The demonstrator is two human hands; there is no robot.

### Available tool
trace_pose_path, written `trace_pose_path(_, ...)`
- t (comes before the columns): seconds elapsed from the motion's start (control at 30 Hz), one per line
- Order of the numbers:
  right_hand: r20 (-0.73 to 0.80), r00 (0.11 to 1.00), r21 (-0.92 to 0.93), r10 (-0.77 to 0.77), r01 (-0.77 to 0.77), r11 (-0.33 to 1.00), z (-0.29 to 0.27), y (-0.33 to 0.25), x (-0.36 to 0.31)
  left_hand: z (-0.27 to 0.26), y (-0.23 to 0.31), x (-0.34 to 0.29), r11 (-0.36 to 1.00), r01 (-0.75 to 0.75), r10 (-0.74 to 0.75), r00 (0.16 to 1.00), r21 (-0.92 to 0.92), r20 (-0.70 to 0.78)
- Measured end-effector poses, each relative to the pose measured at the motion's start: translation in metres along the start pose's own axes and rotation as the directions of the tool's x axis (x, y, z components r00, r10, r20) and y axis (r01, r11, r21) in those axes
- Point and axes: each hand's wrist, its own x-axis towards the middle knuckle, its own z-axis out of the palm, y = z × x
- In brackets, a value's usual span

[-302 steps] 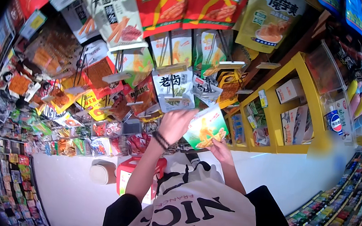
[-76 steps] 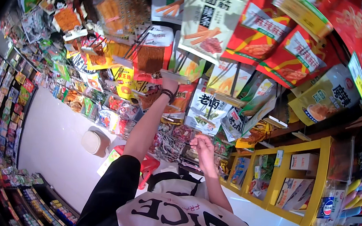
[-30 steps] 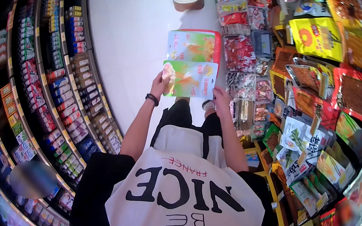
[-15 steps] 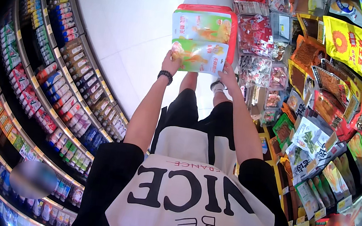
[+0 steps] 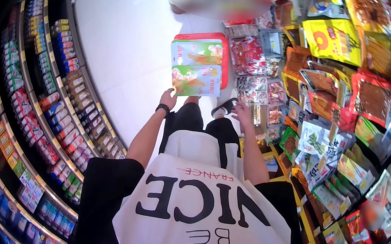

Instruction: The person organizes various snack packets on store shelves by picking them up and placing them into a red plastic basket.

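The near green-and-white packet (image 5: 195, 80), gripped at both sides half a second ago, is now let go on at least the right, and from this its placing on the red base (image 5: 225, 63) can be judged all but finished. It is laid flat there, its lower edge seemingly carried past the red rim, right beside the far green-and-white packet (image 5: 197, 52); whether the two are slightly overlapped cannot be told. The left hand (image 5: 168, 100), with a dark bracelet (image 5: 163, 107) worn at the wrist, is held at the near packet's lower left corner; whether the corner is pinched or merely neared by its curled fingers cannot be told. The right hand (image 5: 243, 116) is drawn off to the side, its fingers loosely parted and slightly bent, with nothing held. Whether a stool or a basket is formed by the red base is not shown, since its top is mostly covered. It is set over a pale, glossy floor (image 5: 117, 44). The left side of the room is lined with dark shelves (image 5: 81, 49) filled with bottles (image 5: 78, 85); the right side is taken up by hanging snack packets, among them a bright yellow bag (image 5: 333, 40), with red packs (image 5: 246, 55) kept in low trays nearer the red base. Part of the upper view is blurred.
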Motion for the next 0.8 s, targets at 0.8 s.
trace_pose_path(0.8, -0.581, 0.779, 0.695, -0.236, 0.626, 0.354, -0.159, 0.061, -0.161, 0.123, 0.299, -0.124, 0.653, -0.730, 0.655, 0.411, -0.201, 0.635)
